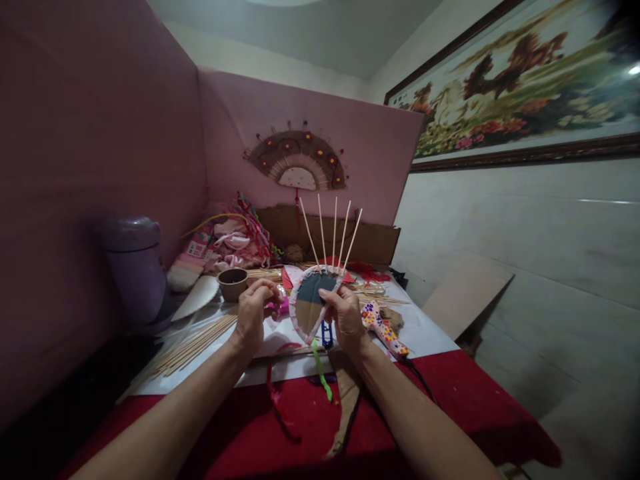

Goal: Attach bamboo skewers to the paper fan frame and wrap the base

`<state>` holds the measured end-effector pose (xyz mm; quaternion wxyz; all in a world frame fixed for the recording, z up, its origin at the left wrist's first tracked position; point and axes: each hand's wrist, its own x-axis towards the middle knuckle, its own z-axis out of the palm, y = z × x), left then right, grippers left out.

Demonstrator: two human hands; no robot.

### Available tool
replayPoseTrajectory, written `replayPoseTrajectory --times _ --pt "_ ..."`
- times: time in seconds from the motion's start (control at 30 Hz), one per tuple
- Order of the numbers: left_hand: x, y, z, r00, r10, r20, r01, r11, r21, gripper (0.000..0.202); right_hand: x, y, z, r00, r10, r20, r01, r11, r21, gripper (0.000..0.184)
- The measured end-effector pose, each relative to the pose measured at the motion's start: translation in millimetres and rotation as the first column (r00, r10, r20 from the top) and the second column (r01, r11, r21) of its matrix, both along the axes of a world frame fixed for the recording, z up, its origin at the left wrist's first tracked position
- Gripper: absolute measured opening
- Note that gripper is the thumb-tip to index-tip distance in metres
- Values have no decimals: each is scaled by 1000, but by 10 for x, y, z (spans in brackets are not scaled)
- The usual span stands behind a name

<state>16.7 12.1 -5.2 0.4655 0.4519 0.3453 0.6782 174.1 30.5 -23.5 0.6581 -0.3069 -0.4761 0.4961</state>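
My right hand [345, 315] grips a rounded cardboard piece [309, 312] by its right edge, thumb on its face. The piece has a pale pink wrapped rim, a dark upper part and a brown lower part. Several thin wooden sticks [335, 230] fan upward from its top edge. To its left is my left hand [257, 308], fingers curled and pinched together, apart from the cardboard; whatever they may hold cannot be made out. Below the cardboard lie a blue-handled tool [327, 335] and a bright green strip [320, 373]. A flower-patterned glue gun [383, 330] with a dark cord rests right of my right hand.
Loose wooden sticks [195, 345] lie at the left, near a brown bowl [233, 285] and a white curved piece [197, 298]. Pink fabric [235, 243] is heaped behind. A decorated fan [300, 160] hangs on the pink panel. A cardboard strip [346, 407] crosses the red cloth [450, 400].
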Motion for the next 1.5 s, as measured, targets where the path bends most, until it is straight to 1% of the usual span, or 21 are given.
replayPoseTrajectory --times 0.17,0.37,0.5,0.6,0.67,0.73,0.87,1.0,1.23,1.4,1.5 --pt "3 -27 17 999 -41 -12 40 999 -34 11 -3 11 -16 1000 18 25 -18 1000 16 26" --pt "38 66 -20 1000 -31 1 31 994 -107 14 -9 -6 -2 997 41 60 -42 999 25 22" --pt "41 93 -36 998 -65 -7 64 993 -103 21 -8 -22 9 996 47 82 -49 999 18 21" --pt "37 87 -46 998 -50 -40 48 997 -63 32 -20 -39 21 994 56 96 -58 998 27 20" --pt "35 82 -53 998 -24 -60 23 1000 -11 27 -36 -55 34 993 62 105 -65 997 32 19" --pt "36 79 -57 997 -37 -71 38 999 21 20 -55 -70 45 993 67 101 -71 997 36 19" --pt "51 75 -57 990 -112 -85 114 993 11 27 -77 -84 37 986 92 141 -96 995 22 18" --pt "56 74 -62 990 -91 -106 93 996 14 24 -75 -74 2 972 121 200 -125 992 9 19" --pt "58 83 -79 990 -50 -134 56 998 42 20 -63 -55 -19 966 128 224 -131 991 -2 19" --pt "58 63 -72 984 -51 -171 63 996 70 16 -64 -52 -25 966 143 214 -141 990 -27 18" --pt "52 63 -75 981 -71 -179 85 994 71 14 -58 -47 -33 966 139 217 -138 990 -22 18"
